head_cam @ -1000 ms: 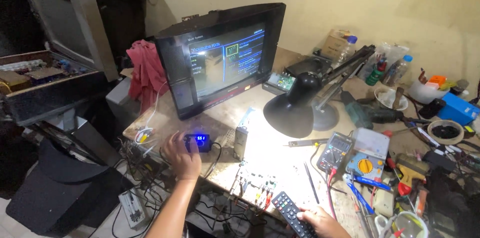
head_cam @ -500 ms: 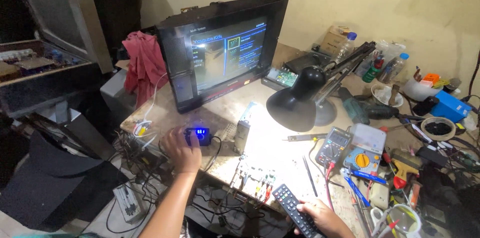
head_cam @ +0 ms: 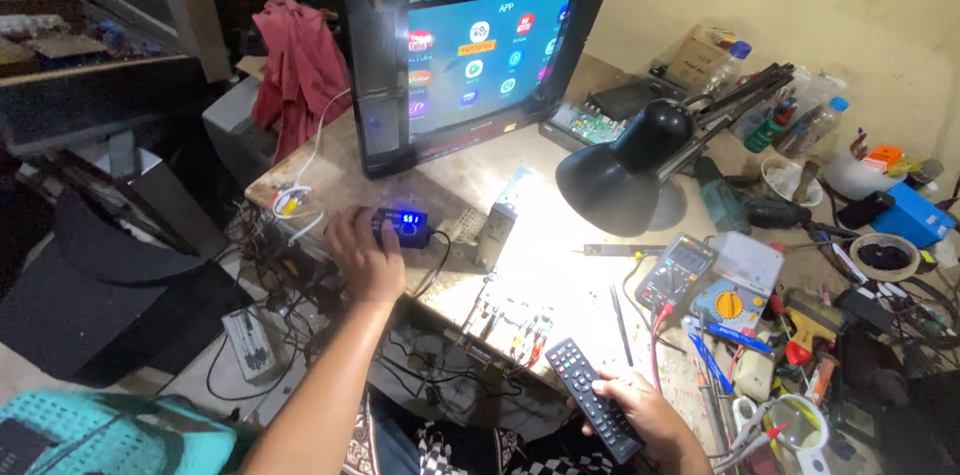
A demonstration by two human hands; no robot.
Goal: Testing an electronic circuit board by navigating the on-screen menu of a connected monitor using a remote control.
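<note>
Black slim remote control (head_cam: 594,398) gripped in right hand (head_cam: 643,413) at bench edge, lower end hidden; left hand (head_cam: 366,257) resting curled, partly covering small black blue-lit box (head_cam: 401,227).

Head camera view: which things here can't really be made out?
- Small black box: left hand covers its near end.
- Remote control: right hand hides its lower side.
- Circuit board: washed out by the desk lamp glare.
- Television: icons too small.
</note>
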